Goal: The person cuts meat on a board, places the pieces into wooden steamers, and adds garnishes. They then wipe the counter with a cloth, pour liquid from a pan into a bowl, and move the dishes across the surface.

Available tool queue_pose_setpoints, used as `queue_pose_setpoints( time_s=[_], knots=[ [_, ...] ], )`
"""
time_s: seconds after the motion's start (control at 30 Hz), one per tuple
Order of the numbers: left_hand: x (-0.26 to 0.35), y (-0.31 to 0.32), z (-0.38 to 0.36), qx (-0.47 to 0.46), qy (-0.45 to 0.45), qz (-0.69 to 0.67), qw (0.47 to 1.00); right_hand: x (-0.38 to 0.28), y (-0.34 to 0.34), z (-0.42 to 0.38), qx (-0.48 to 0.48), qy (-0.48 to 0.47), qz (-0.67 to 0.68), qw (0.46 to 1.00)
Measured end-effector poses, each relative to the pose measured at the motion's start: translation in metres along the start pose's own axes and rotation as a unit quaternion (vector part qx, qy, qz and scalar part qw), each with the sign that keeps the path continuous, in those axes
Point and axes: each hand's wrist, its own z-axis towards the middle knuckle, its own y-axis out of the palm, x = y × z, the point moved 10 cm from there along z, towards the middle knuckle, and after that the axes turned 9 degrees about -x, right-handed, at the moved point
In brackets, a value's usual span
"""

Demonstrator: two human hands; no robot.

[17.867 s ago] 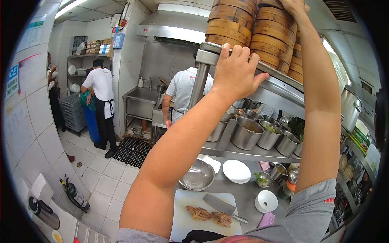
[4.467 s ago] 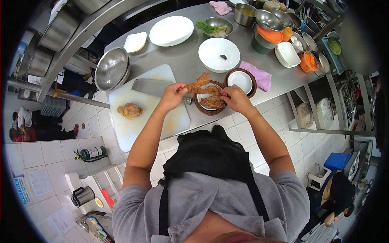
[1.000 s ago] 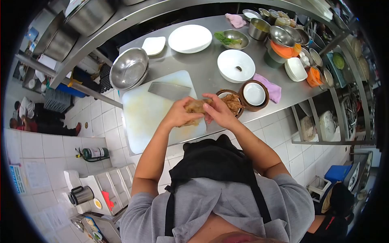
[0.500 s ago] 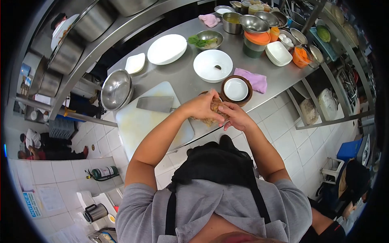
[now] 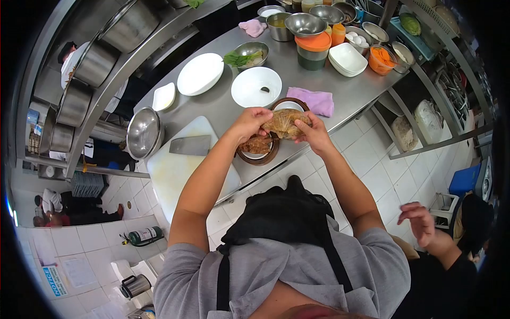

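Note:
Between both hands I hold a clear plastic bag (image 5: 286, 123) of brown food, stretched out sideways above the table's front edge. My left hand (image 5: 251, 123) pinches its left end, and my right hand (image 5: 316, 134) grips its right end with the thumb on top. Under the bag and left hand sits a brown-rimmed bowl (image 5: 267, 159) with pieces of brown meat (image 5: 257, 144) on a white dish. Partly hidden behind the bag, a second brown bowl (image 5: 303, 103) holds another white dish. To the left, a cleaver (image 5: 189, 145) lies on a white cutting board (image 5: 175, 173).
A white bowl (image 5: 247, 90) with a small dark piece inside stands beyond my hands. A pink cloth (image 5: 313, 101) lies to its right. Steel bowls (image 5: 142, 135) are at the left. Another person's hand (image 5: 419, 222) reaches in from the right, near my arm.
My hands have moved apart, and the bunched bag is now spread between them. The bowl of brown meat has come into view beneath. Another person's hand has appeared at the right.

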Motion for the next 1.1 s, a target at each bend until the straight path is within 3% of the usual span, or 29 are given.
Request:
queue_pose_setpoints(
  time_s=[0.17,0.27,0.4,0.47,0.53,0.67,0.73,0.77,0.83,1.1],
  knots=[
    [0.01,-0.004,0.016,0.032,0.056,0.013,0.998,-0.04,0.005,0.008,-0.023,-0.042,-0.057,0.997],
    [0.011,-0.006,0.024,0.053,0.099,0.017,0.994,-0.03,-0.01,0.022,0.008,0.016,-0.047,0.999],
    [0.011,-0.006,0.037,0.068,0.139,0.03,0.988,-0.034,-0.018,0.025,0.025,-0.004,-0.113,0.993],
    [0.012,-0.005,0.043,0.068,0.147,0.04,0.986,-0.044,-0.015,0.024,0.005,-0.096,-0.15,0.984],
    [0.021,-0.006,0.043,0.082,0.186,0.055,0.978,-0.046,-0.015,0.023,0.005,-0.115,-0.169,0.979],
    [0.009,-0.011,0.056,0.077,0.178,0.069,0.979,-0.045,-0.015,0.021,0.011,-0.117,-0.232,0.965],
    [0.009,-0.015,0.054,0.117,0.174,0.215,0.954,-0.041,-0.014,0.021,0.011,-0.128,-0.271,0.954],
    [0.006,-0.016,0.055,0.117,0.176,0.213,0.954,-0.04,-0.012,0.02,0.01,-0.138,-0.306,0.942],
    [0.007,-0.02,0.049,0.158,0.11,0.29,0.937,-0.039,-0.015,0.019,0.024,-0.131,-0.294,0.946],
    [0.02,-0.017,0.044,0.152,0.172,0.333,0.914,-0.039,-0.024,0.01,0.076,-0.1,-0.31,0.942]
  ],
)
